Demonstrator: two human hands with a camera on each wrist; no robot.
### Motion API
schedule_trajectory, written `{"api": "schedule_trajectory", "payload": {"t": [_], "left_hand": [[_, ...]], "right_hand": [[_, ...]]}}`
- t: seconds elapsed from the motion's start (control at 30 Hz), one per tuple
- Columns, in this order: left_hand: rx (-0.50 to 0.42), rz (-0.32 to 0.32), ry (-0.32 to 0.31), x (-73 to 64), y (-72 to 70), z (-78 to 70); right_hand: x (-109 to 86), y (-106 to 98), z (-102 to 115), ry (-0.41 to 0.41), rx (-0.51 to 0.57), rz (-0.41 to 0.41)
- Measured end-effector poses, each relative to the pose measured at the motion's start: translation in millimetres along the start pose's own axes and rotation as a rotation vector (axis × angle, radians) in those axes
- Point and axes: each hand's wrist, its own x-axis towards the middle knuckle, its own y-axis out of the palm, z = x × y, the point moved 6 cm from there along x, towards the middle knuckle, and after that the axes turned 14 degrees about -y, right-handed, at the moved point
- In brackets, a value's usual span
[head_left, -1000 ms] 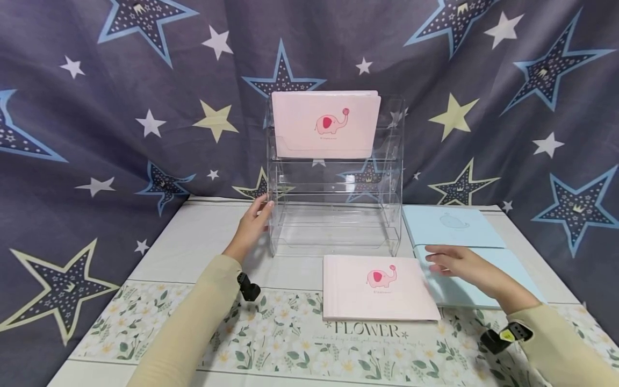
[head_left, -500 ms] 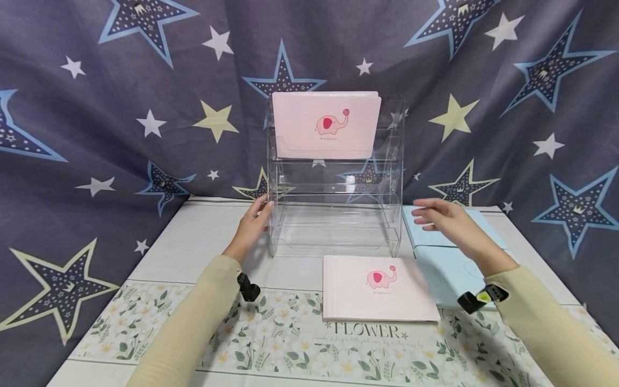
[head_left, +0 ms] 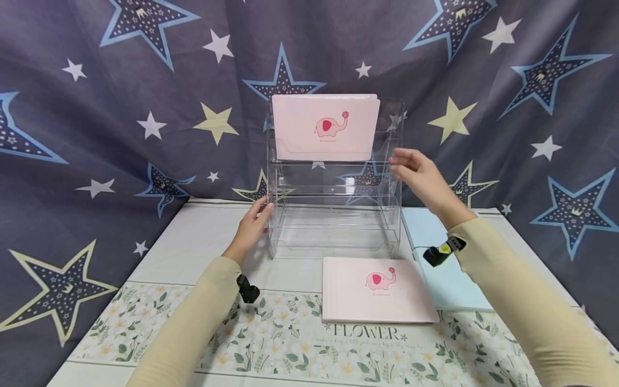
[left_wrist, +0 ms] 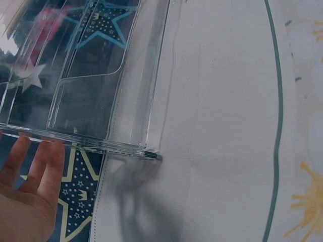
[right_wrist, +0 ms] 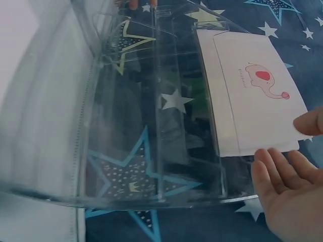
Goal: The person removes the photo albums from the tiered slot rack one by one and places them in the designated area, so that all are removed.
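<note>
A clear acrylic rack with several tiers (head_left: 333,251) stands upright on the table. Its top tier bears pink booklets (head_left: 300,121) with an elephant on the front one. At the rack's left side is my left hand (head_left: 250,230), fingers extended, fingertips right at the side panel (left_wrist: 91,145) in the left wrist view. Beside the rack's upper right side I hold up my right hand (head_left: 422,180), fingers loosely bent and nothing between them. In the right wrist view its fingertips come close to the lower corner of the pink booklet (right_wrist: 252,101).
In front of the rack lies a stack of pink elephant booklets (head_left: 348,293). Pale blue booklets (head_left: 456,290) lie to its right, partly hidden by my right arm. A dark star-patterned curtain (head_left: 184,70) hangs behind the table; a floral strip (head_left: 271,344) crosses its front.
My right hand has risen from above the blue booklets, moving up and left to the rack's upper right side. The left hand stays at the rack's left side.
</note>
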Motion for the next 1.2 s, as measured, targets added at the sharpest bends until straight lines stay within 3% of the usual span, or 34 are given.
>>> {"api": "schedule_trajectory", "payload": {"t": [0.3,0.6,0.93,1.2], "left_hand": [[0.005,0.003,-0.006,-0.3,-0.2,1.0],[0.011,-0.006,0.008,-0.8,0.5,0.8],[0.017,0.001,0.009,-0.6,-0.2,1.2],[0.025,0.005,0.006,0.9,0.7,1.8]], "right_hand": [[45.4,3.5,4.6,0.004,0.055,-0.083],[76.3,8.5,5.1,0.026,0.104,-0.108],[97.1,19.3,1.4,0.007,0.233,-0.144],[102.0,22.8,-1.2,-0.003,0.227,-0.192]]}}
